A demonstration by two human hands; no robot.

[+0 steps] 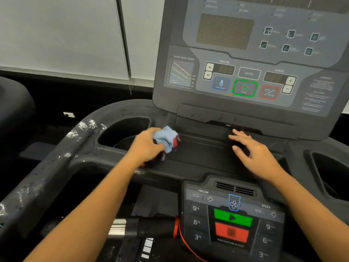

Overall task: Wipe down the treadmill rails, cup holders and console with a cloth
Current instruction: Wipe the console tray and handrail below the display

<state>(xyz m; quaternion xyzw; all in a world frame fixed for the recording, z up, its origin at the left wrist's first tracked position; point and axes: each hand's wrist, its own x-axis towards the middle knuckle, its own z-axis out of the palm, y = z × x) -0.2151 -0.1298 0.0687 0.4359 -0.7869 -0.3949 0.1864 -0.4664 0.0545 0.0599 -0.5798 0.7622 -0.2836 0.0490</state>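
My left hand (146, 146) grips a crumpled light-blue cloth (166, 138) with red and dark patches, pressed on the dark tray shelf (204, 156) below the console (251, 59), just right of the left cup holder (122, 133). With fingers spread, my right hand (255, 154) rests flat on the same shelf to the right and holds nothing. White dust speckles the left rail (56, 167). At the far right the right cup holder (328, 174) is partly cut off by the frame edge.
A lower control panel (232, 220) with green and red buttons sits near me. A black pulse-grip bar (151, 226) with a red cord (181, 241) lies beside it. White blinds (62, 35) hang behind on the left. Another dark machine (13, 110) stands at the far left.
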